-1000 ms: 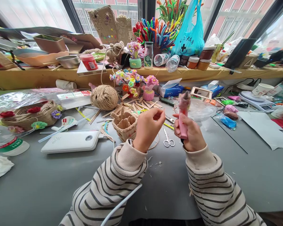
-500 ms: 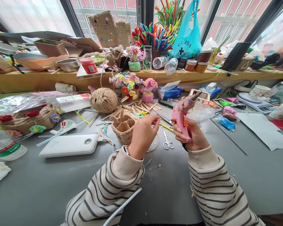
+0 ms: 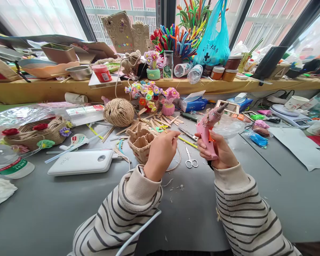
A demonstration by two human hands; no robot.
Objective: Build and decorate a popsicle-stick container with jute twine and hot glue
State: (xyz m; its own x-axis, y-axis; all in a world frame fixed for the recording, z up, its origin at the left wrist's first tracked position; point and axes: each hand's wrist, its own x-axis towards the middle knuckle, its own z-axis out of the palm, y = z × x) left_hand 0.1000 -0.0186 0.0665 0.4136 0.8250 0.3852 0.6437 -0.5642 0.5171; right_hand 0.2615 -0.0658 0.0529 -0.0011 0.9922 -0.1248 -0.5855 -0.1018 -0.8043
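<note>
My right hand is wrapped round the grip of a pink glue gun, its nozzle pointing up and to the right. My left hand is raised beside it with the fingertips pinched together; what they hold is too small to make out, perhaps a thin twine end. Just left of that hand sits a small twine-wrapped basket of wooden sticks. Small scissors lie on the grey table between my hands.
A white power bank lies at left. Behind are a ball of twine, loose wooden sticks, pipe-cleaner flower pots, a tissue pack, a woven basket in plastic and a crowded wooden shelf.
The glue gun has tilted from upright so its nozzle points up-right, and my right hand dropped slightly. My left hand stayed pinched and shifted a little left and down.
</note>
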